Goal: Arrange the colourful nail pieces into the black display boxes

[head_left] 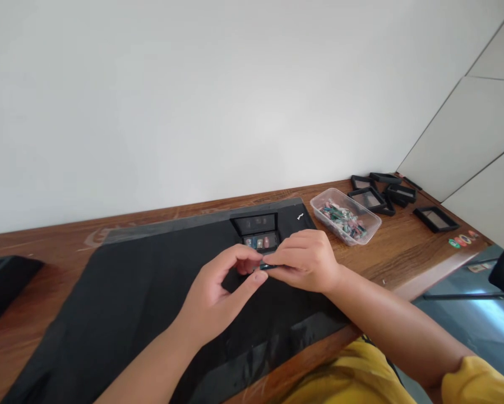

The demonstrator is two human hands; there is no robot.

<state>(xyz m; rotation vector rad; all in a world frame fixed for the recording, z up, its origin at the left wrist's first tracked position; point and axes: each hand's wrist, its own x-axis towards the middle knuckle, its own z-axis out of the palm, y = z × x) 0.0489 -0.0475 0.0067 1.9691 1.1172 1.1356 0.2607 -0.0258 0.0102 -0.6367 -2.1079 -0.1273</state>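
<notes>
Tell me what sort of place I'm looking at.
Probably a small improvised indoor work spot: a black sheet covers part of the wooden table, an open black case rests on the sheet, and a clear plastic tub holds small multicoloured pieces.

black mat (125,292), left half: loads of room | ahead: open case (258,231) in the way | right: plastic tub (368,216), black frames (366,198), kinda crowded

Beyond the fingers (291,255) there is a plain white wall (193,112), softly brighter near its middle. Below them extends a brown wooden table (392,252) with visible grain. Far to their right are pale grey panels (482,123) with dark seams; lower, a glossy blue-grey floor (457,331) shows a bright streak of light (498,318).
</notes>
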